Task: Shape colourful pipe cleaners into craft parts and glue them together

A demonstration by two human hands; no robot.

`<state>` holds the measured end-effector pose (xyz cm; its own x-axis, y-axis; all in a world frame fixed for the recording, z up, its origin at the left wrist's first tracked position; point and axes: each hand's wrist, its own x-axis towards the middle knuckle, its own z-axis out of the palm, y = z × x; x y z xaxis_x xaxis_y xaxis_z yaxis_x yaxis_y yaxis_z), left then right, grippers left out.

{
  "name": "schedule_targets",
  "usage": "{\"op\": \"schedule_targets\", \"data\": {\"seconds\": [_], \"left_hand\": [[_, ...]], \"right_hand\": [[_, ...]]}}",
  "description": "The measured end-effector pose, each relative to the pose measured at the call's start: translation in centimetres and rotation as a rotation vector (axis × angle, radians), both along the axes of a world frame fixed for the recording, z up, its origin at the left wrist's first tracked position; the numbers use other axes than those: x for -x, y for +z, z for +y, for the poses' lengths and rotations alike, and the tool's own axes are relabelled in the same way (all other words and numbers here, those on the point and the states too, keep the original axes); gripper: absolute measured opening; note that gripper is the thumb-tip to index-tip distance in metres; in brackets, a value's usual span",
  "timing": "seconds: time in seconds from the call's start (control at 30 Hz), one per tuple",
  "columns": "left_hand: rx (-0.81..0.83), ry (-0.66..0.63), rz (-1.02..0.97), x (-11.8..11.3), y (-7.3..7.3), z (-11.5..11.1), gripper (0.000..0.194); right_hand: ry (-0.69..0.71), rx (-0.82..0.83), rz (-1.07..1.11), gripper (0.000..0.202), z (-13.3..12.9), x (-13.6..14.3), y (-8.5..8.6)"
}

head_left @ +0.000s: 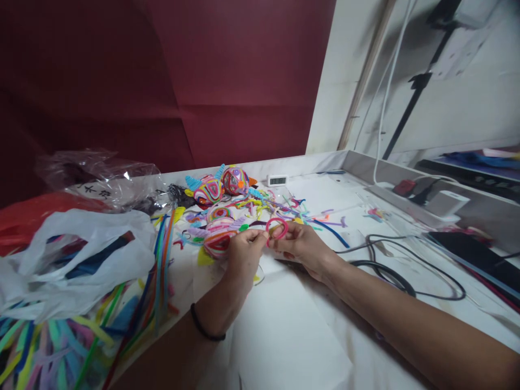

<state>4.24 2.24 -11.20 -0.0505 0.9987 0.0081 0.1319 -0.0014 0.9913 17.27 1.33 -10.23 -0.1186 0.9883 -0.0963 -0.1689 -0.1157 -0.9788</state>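
Pink pipe-cleaner loop (277, 228): one, pinched between left hand (242, 254) and right hand (303, 245); two woven figures (221, 187) behind.

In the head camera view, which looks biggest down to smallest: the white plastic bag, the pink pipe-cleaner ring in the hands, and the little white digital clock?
1. white plastic bag, much the largest, though also nearest the camera.
2. and 3. pink pipe-cleaner ring and digital clock look alike; the clock lies farther back, so unranked.

Pink pipe-cleaner ring (277, 228). Table (292, 336) white. Backdrop (162, 81) dark red. Loose pipe cleaners (60, 341) multicoloured: green, blue, orange, yellow. Cables (390, 271) black. Wristband (205, 327) black.
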Motion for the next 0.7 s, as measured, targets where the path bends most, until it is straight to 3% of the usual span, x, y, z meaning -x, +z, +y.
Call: {"op": "schedule_targets", "data": {"seconds": [0.7], "left_hand": [[-0.076,0.034,0.107,-0.14,-0.13,-0.19,0.022]], "right_hand": [[-0.010,-0.028,-0.021,0.042,0.06,0.15,-0.43]]}}
